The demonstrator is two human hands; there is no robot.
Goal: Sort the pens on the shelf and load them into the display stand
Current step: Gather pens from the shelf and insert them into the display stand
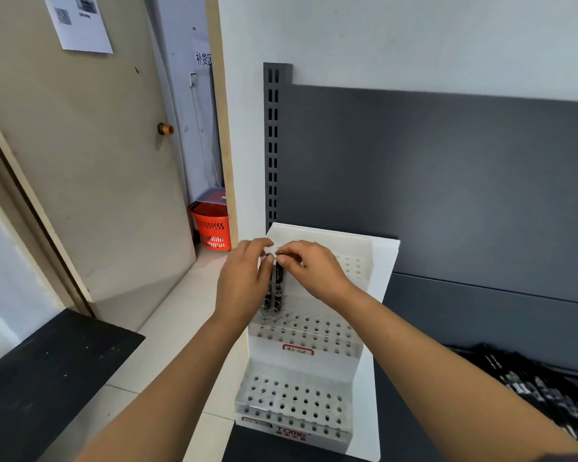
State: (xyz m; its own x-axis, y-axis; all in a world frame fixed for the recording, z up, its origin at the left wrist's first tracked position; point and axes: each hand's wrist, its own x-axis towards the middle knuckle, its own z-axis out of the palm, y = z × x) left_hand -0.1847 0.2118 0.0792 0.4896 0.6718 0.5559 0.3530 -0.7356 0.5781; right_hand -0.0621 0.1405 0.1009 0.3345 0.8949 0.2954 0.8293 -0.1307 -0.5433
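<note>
Obscured: loose pens [541,388], blurred, cut off at right.
Left hand [244,281]: left pen [268,295] pinched at top.
Right hand [314,271]: right pen [278,285] pinched at top.
Location: both stood in display stand [384,261], middle tier.

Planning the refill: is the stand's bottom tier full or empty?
Empty: every visible hole in the bottom tier shows dark and open; the only pens stand higher up.

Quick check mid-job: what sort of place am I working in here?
Likely a shop or its stockroom: a dark slotted shelving upright, a white tiered pen display stand with pens heaped beside it, and a red shopping basket by the door.
</note>
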